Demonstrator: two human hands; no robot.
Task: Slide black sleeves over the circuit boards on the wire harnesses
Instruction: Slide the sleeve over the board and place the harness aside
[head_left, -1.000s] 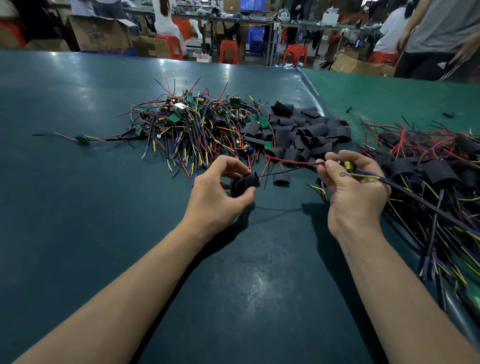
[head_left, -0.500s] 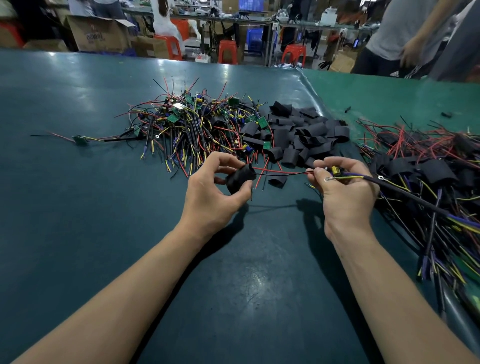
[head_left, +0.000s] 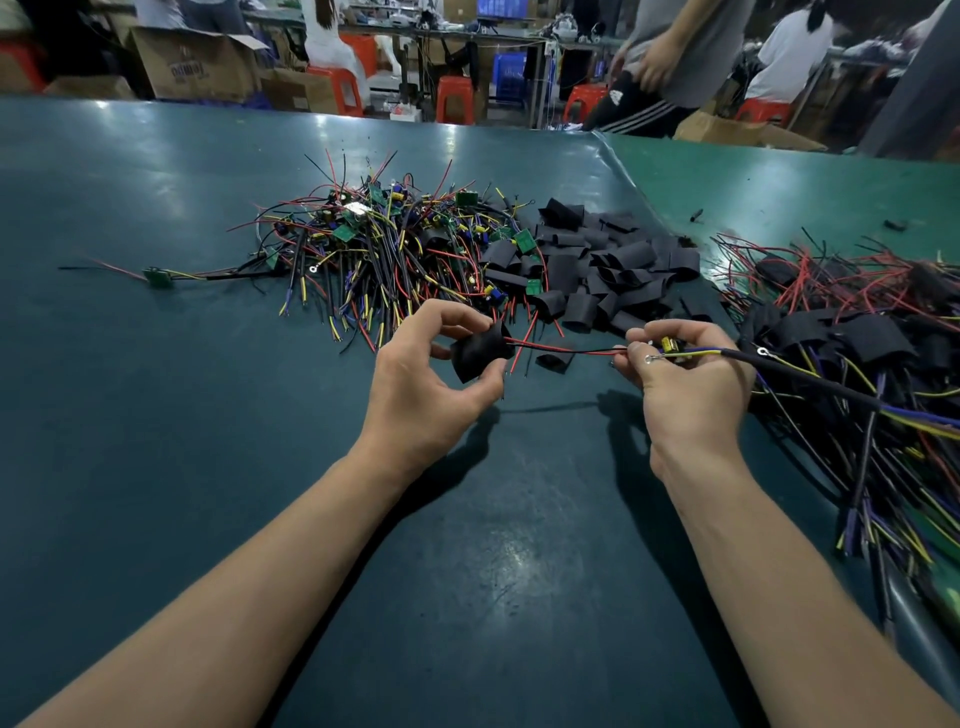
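Teal-green table (head_left: 156, 415) w/ a glossy top fills the near field; both bare forearms reach over it from the bottom edge. Left hand (head_left: 426, 384) is curled, thumb and forefinger pinched on a short black sleeve (head_left: 480, 353), other fingers loosely bent, hand raised just above the surface. Red and black wires (head_left: 561, 349) come out of the sleeve's right end and run across to the right hand (head_left: 691, 384). That hand is closed in a pinch around the wire harness (head_left: 810, 376) at its circuit board (head_left: 670, 344), of which only a yellow component and a bit of edge show between the fingertips; board is outside the sleeve, apart from it by the span of bare red/black wire. A silver ring terminal (head_left: 649, 358) sits at the knuckles. Harness's thick black cable trails off to the right, over a heap of harnesses (head_left: 857, 332) w/ black sleeves on them, at the table's right edge.

Beyond the hands, centre: a pile of loose black sleeves (head_left: 597, 270), one stray piece lying just under the stretched wires. Left of that, touching it, a tangle of bare harnesses (head_left: 389, 249) w/ green boards and red, yellow, blue wires. One single harness (head_left: 161, 275) lies apart, further left. Far bg: red stools (head_left: 454, 98), cardboard boxes (head_left: 197, 65), people standing and seated past the table.
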